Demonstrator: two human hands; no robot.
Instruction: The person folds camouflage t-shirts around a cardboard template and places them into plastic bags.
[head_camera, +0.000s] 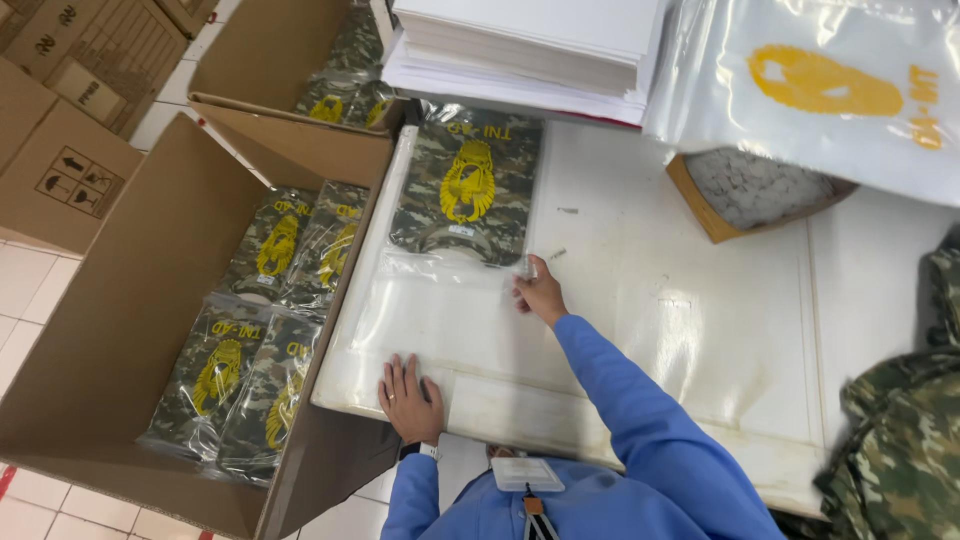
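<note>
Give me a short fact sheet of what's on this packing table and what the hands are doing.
Left hand: flat on the clear bag's open end, at the table edge
Right hand: pressing the clear bag beside the folded camouflage garment
Table: white, scuffed
Cardboard box: open, holds bagged camouflage garments
Paper stack: white, at far edge

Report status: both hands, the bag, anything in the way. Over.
Left hand flat on the clear bag's empty end at the table edge. Right hand fingertips at the bag's side edge. Bagged camouflage garment lying flat. Nothing in the way.
</note>
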